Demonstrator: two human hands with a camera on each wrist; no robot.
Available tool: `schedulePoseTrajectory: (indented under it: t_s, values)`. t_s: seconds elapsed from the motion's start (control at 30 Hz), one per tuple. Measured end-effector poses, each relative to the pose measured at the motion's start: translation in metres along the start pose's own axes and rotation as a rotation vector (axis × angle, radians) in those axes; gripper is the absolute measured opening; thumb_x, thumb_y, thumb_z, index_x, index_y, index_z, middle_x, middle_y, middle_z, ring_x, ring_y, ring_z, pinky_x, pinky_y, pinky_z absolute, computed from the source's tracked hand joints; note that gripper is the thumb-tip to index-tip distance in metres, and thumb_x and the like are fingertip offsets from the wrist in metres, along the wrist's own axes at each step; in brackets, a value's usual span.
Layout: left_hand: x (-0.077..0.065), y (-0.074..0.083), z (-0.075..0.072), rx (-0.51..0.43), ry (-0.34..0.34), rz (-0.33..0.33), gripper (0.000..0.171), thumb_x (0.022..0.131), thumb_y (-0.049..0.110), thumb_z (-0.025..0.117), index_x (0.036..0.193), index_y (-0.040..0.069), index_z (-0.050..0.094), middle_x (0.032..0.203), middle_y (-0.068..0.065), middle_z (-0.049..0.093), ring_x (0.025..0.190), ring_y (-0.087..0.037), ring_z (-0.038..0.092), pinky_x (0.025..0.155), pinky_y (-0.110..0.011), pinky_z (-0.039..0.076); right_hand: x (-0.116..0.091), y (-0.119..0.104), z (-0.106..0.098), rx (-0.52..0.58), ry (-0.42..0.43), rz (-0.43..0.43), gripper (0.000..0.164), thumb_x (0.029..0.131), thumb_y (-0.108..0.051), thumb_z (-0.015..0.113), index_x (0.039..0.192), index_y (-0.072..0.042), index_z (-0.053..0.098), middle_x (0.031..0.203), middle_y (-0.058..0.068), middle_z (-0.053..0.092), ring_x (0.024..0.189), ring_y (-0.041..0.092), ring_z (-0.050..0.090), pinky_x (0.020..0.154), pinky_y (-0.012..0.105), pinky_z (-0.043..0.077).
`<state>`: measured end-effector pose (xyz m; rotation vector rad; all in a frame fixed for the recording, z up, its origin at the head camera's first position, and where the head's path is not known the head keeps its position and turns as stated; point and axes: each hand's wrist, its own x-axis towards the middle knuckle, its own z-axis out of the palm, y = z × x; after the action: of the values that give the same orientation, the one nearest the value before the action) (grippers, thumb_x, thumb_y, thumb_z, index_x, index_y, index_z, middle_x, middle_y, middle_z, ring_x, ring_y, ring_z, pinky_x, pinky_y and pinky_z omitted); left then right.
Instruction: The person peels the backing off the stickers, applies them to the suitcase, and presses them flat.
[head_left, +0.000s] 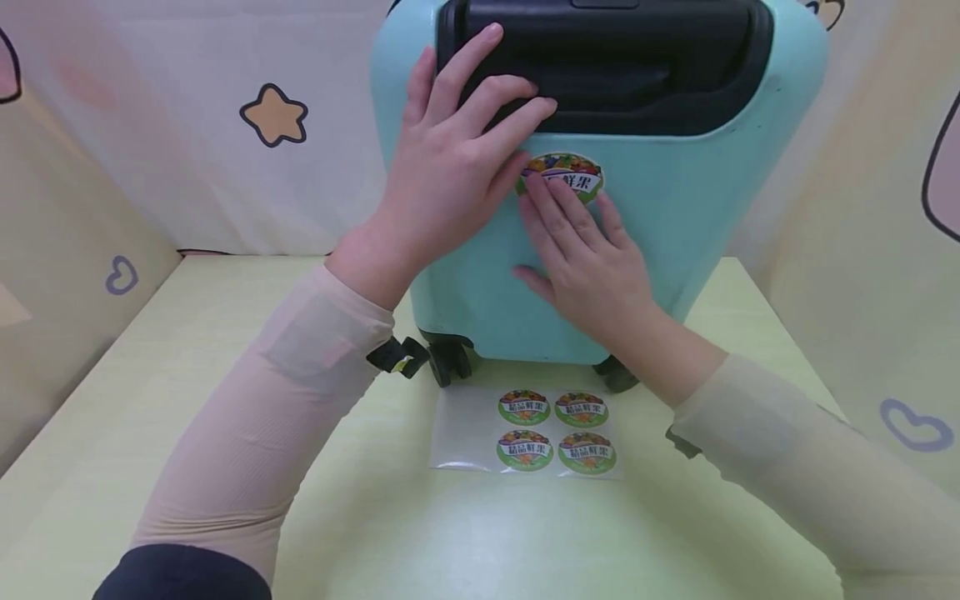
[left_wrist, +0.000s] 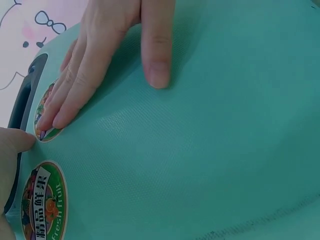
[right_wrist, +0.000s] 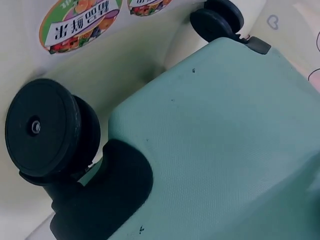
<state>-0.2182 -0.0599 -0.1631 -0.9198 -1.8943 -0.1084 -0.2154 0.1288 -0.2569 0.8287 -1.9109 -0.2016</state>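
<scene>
A light teal suitcase (head_left: 517,308) stands upright on its wheels, a black recessed panel (head_left: 600,83) at its top. My left hand (head_left: 457,162) rests spread on the suitcase front, fingertips over the panel's left part. Its thumb reaches the edge of an oval fruit sticker (head_left: 585,177) just below the panel. The straight fingers of my right hand (head_left: 592,267) press on that sticker and partly cover it. A second oval sticker (left_wrist: 57,200) shows in the left wrist view; my left hand hides it in the head view.
A sheet (head_left: 465,429) with several oval stickers lies on the pale table (head_left: 360,517) in front of the suitcase. Black wheels (right_wrist: 42,127) carry the suitcase. A patterned cloth wall (head_left: 202,183) stands behind and at both sides.
</scene>
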Motion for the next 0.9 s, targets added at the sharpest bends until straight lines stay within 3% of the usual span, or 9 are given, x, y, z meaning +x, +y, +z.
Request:
schedulePoseTrajectory:
  t_s: [0.33,0.53,0.73,0.9]
  values:
    - [0.000,-0.001,0.000,-0.009,0.004,-0.002,0.035,0.098,0.027,0.040,0.123,0.013,0.062,0.121,-0.008,0.056,0.135,-0.033,0.025,0.111,-0.045,0.000,-0.005,0.005,-0.003,0.028,0.008,0.016,0.064,0.099,-0.047,0.034,0.145,-0.003,0.029,0.149,0.010,0.030,0.138,0.022,0.023,0.108,0.048,0.019]
    - [-0.001,-0.003,0.000,-0.011,0.005,-0.009,0.034,0.098,0.026,0.041,0.123,0.013,0.062,0.121,-0.008,0.057,0.135,-0.033,0.025,0.111,-0.044,0.000,-0.006,0.006,-0.002,0.044,0.006,0.025,0.065,0.098,-0.047,0.036,0.146,-0.003,0.027,0.154,0.005,0.014,0.140,0.021,0.018,0.109,0.049,0.017]
    - [-0.002,-0.005,0.000,-0.015,0.004,-0.016,0.034,0.098,0.025,0.042,0.122,0.013,0.062,0.121,-0.008,0.057,0.135,-0.033,0.025,0.111,-0.044,0.000,-0.007,0.010,-0.003,0.050,0.005,0.031,0.065,0.099,-0.047,0.032,0.146,-0.003,0.026,0.154,0.006,0.018,0.140,0.021,0.018,0.109,0.050,0.015]
    - [-0.002,-0.005,-0.001,-0.010,-0.009,-0.018,0.034,0.098,0.027,0.043,0.123,0.014,0.062,0.122,-0.008,0.056,0.136,-0.032,0.024,0.111,-0.044,0.000,-0.008,0.014,-0.003,0.058,0.033,0.037,0.064,0.098,-0.046,0.036,0.145,-0.003,0.028,0.155,0.004,0.011,0.140,0.020,0.017,0.108,0.051,0.015]
